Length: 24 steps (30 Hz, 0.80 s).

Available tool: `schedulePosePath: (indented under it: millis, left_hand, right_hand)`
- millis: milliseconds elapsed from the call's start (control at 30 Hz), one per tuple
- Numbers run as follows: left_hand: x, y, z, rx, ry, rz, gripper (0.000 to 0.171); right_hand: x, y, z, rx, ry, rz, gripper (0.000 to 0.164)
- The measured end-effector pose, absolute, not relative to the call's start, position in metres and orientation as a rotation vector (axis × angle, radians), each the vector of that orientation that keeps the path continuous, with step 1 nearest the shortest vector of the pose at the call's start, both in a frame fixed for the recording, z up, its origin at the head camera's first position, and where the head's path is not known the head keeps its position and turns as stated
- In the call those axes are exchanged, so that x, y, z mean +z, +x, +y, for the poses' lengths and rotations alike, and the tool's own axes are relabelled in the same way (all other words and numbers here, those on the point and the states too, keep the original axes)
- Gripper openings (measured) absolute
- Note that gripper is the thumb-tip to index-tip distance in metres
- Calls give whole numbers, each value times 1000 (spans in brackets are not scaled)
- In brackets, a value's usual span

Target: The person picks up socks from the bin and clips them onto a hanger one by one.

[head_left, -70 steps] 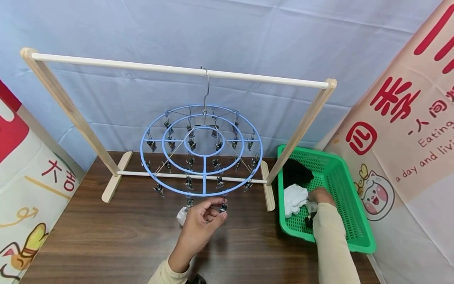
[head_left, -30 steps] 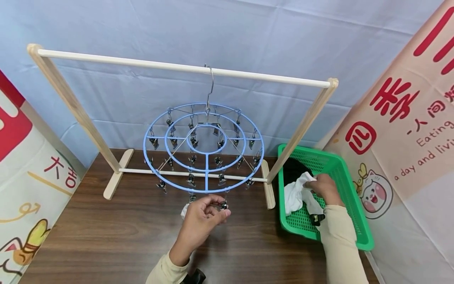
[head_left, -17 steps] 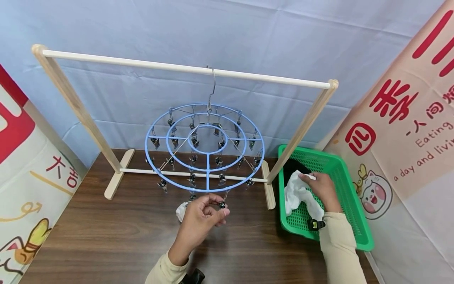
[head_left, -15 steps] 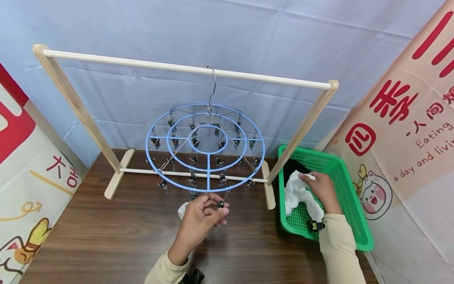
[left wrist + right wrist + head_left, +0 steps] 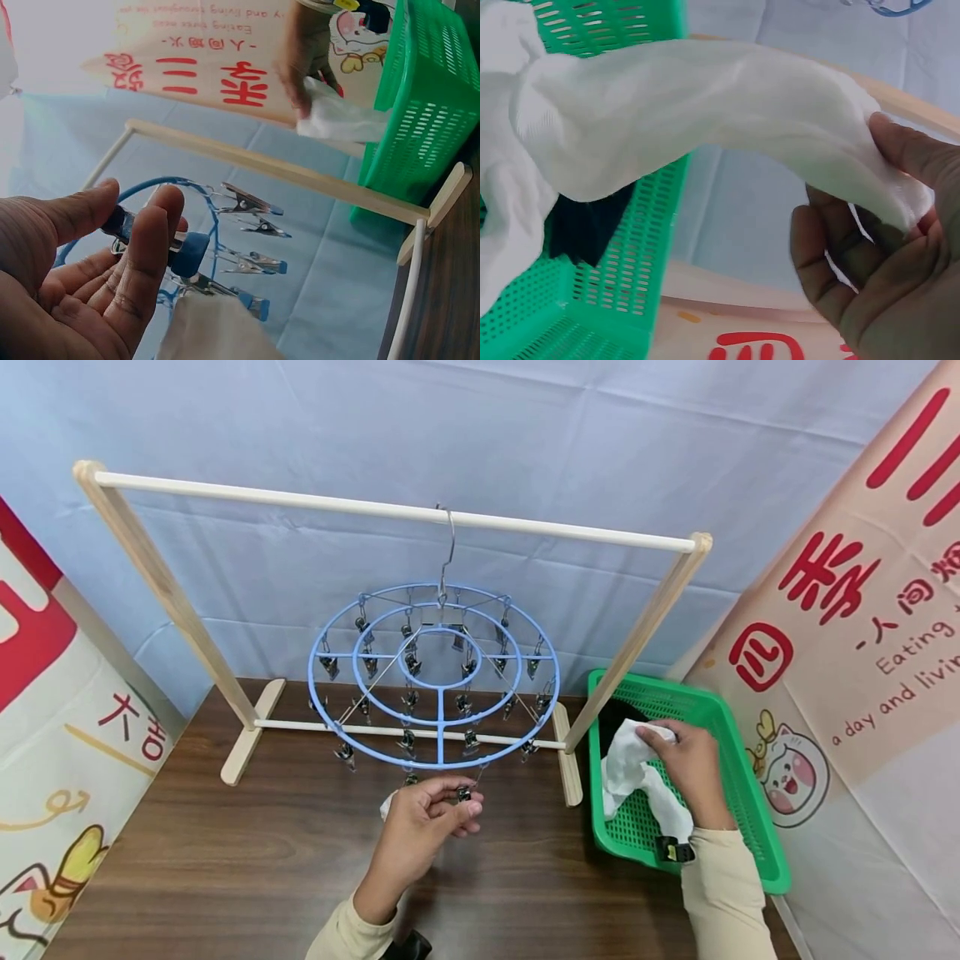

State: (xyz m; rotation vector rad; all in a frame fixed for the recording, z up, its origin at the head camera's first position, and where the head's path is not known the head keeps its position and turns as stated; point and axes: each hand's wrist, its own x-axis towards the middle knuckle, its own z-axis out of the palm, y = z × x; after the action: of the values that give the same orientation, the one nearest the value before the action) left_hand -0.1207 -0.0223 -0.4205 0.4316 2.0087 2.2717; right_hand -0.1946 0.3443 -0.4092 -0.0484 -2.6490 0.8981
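Observation:
In the head view my left hand [image 5: 412, 835] is at the front rim of a round blue clip hanger [image 5: 441, 703]. Thumb and fingers pinch one metal clothespin clip [image 5: 191, 253] with blue tips. Beside it, a white cloth piece [image 5: 217, 330] hangs from another clip. At the right, my right hand [image 5: 696, 768] holds one end of a white sock [image 5: 705, 105] between thumb and fingers, above the green basket [image 5: 750, 827]. The sock droops toward more white cloth [image 5: 502, 172] in the basket, beside a black cloth [image 5: 592, 225].
The hanger hooks over the white rod [image 5: 300, 502] of a wooden rack with a left post [image 5: 165, 593] and a right post [image 5: 637, 643]. Several other clips dangle from the rings. A brown table [image 5: 225, 860] lies beneath, with a pale blue backdrop [image 5: 600, 427] behind.
My right hand has risen from inside the basket, drawing up one end of the white sock. My left hand keeps pinching the clip, and the clip has shifted slightly left.

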Motion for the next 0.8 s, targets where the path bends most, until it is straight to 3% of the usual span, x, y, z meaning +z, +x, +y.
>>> schedulePosePath:
  millis: [433,800]
  left_hand:
    - [-423,-119,-24,2220,482,2109,24]
    - [-424,-121,-24,2290,445,1990,26]
  right_hand:
    - [-384,-181,329,895,-70,-2524,32]
    - [-364,-162,303,895,-13,-2404,21]
